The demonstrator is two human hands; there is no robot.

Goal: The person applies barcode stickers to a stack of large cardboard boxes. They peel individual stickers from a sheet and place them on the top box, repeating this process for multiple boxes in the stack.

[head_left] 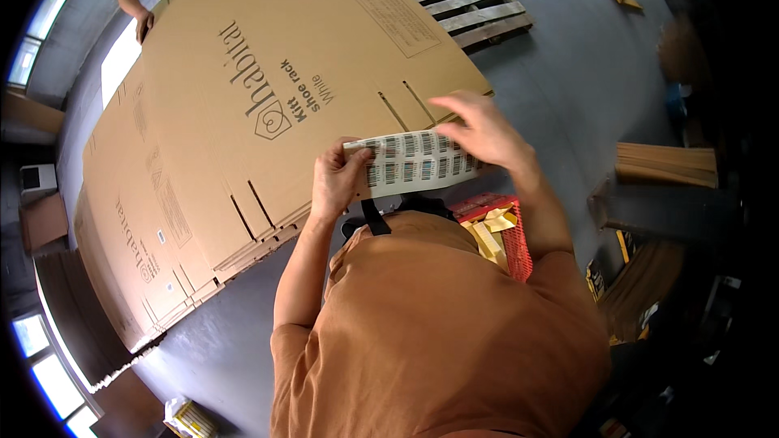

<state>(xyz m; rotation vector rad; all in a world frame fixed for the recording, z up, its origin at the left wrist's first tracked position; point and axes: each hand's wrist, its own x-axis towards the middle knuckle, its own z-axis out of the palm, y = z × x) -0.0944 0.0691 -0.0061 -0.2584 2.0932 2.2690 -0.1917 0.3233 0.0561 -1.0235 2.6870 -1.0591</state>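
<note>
My left hand (334, 182) pinches the left end of a white sheet of barcode labels (418, 164), thumb on top. The sheet slants slightly over the near edge of a flat brown cardboard carton (324, 49), which has dark printing and narrow slots. At the sheet's upper right, my right hand (485, 131) is a little blurred, its fingers stretched to the left and apart. No object shows between those fingers. Part of the sheet's right end lies behind or under this hand; whether they touch is unclear.
More flattened cartons (134, 243) are stacked at left. A person's hand (144, 26) rests on the far carton edge. Beyond stands a wooden pallet (462, 0). A red crate (519, 251) with yellowish paper sits by my right side. Cardboard strips (665, 164) lie at right.
</note>
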